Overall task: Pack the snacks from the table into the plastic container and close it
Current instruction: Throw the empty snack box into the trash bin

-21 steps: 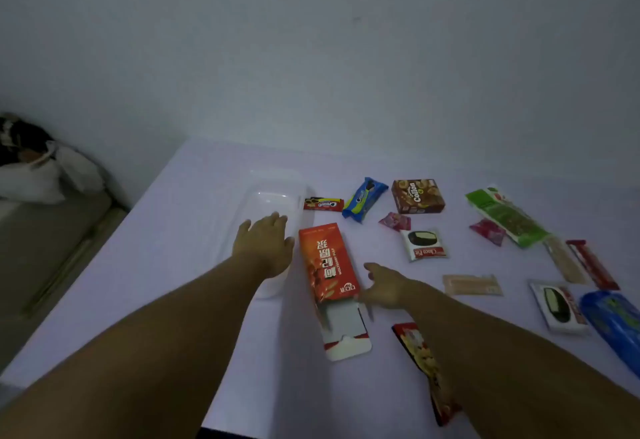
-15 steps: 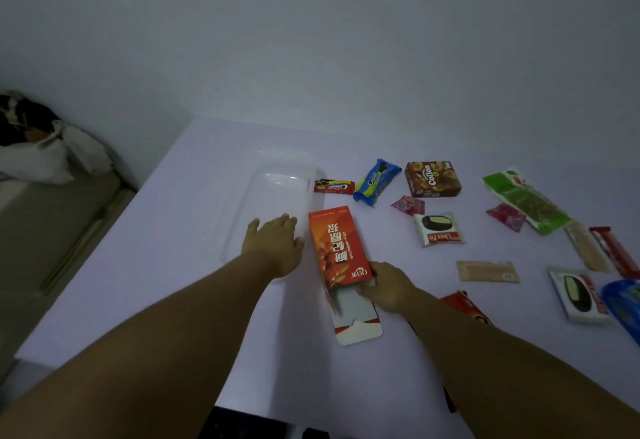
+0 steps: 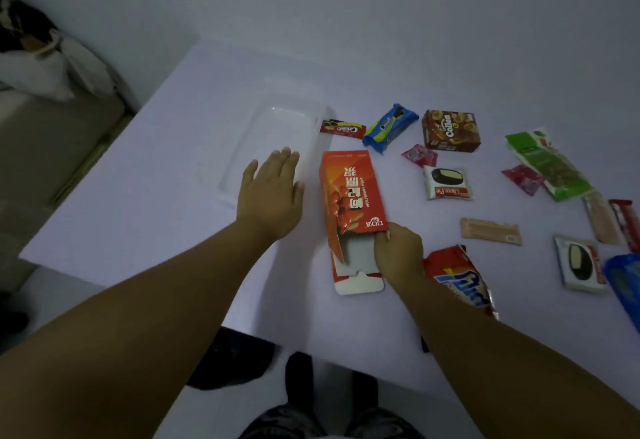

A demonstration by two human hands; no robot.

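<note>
A clear plastic container (image 3: 277, 126) lies on the white table (image 3: 173, 196), left of the snacks. My left hand (image 3: 272, 192) rests flat with straight fingers on the container's near end. An orange box (image 3: 351, 192) with its white end flap open lies beside the container. My right hand (image 3: 398, 251) pinches the box's near open end. Scattered to the right are an Oreo bar (image 3: 343, 128), a blue cookie pack (image 3: 389, 128), a brown Collon box (image 3: 450, 130), a Choco Pie (image 3: 448, 184), a green pack (image 3: 547, 164) and a red bag (image 3: 460, 279).
More snacks lie at the right edge: a second Choco Pie (image 3: 580, 263), a tan wafer (image 3: 490, 230), pink candies (image 3: 419, 155), a blue pack (image 3: 623, 275). The table's near edge runs below my arms. A bed with bags (image 3: 41, 67) stands at the left.
My right hand has moved left from the table to the orange box and taken hold of its open end. My left hand stays on the container. The camera has tilted down.
</note>
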